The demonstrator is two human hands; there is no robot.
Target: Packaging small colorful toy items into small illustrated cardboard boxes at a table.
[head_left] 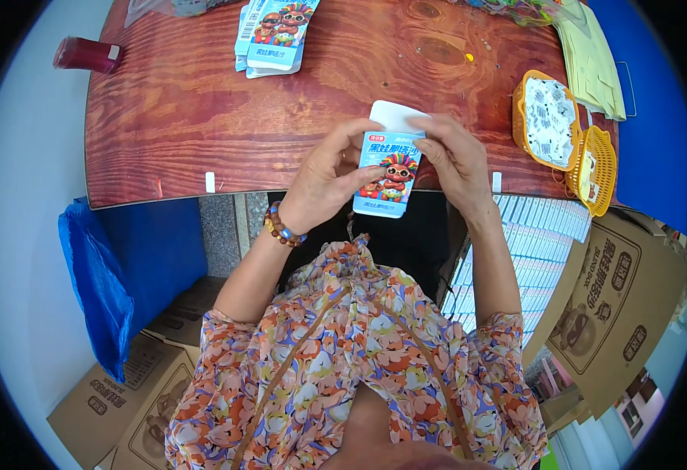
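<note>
A small light-blue cardboard box (383, 205) with a cartoon figure on its front is held over the table's near edge. Its white top flap (397, 116) stands up, away from me. My left hand (334, 168), with a beaded bracelet on the wrist, grips the box from the left, thumb across the front. At the upper right corner, my right hand (457, 160) has its thumb and fingers closed on the box by the flap; its fingertips are slightly blurred. A stack of similar flat blue boxes (277, 43) lies farther back on the table.
The reddish wooden table (202, 117) carries a dark red jar (86, 55) at left. At right are a yellow basket of small white packets (549, 121), another yellow basket (594, 168) and yellow sheets (590, 63). Below right, a carton (508, 258) holds rows of boxes. A blue bag (97, 282) hangs at left.
</note>
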